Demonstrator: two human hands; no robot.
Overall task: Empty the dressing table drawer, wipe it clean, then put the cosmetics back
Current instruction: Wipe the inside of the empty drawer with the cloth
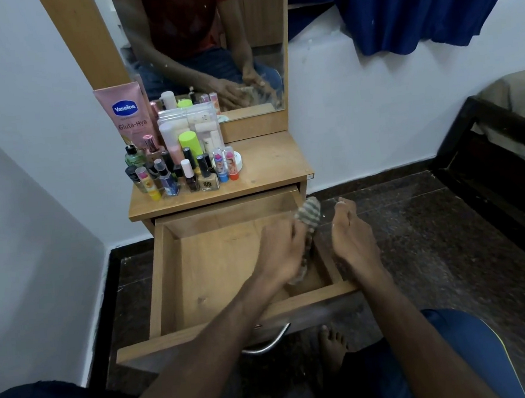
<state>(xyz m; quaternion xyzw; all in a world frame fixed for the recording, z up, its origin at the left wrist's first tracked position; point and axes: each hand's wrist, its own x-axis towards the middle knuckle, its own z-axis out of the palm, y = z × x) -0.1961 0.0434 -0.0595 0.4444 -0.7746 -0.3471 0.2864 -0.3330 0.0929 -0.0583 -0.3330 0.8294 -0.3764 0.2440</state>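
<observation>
A person seated before a wooden dressing table (271,169) works over its pulled-out drawer (217,275), which fills the centre of the head-camera frame with its bare wooden bottom showing. The left hand (280,251) grips a striped grey-and-cream cloth (308,215) against the drawer's right side wall, the cloth's upper end poking above the rim and its lower end trailing down inside toward the front right corner. The right hand (351,232) sits just right of that wall, outside the drawer, fingers drawn loosely together and holding nothing; the two hands are near each other but apart, with the wall between them. On the tabletop at centre left, the cosmetics (182,171) stand clustered: nail polish bottles, lip balm sticks, a clear plastic box and a pink Vaseline tube (127,115) leaning against the mirror frame. The mirror (209,44) at upper centre reflects both arms. A blue curtain (412,4) hangs at upper right, and a dark bed frame (505,158) edges the right side.
</observation>
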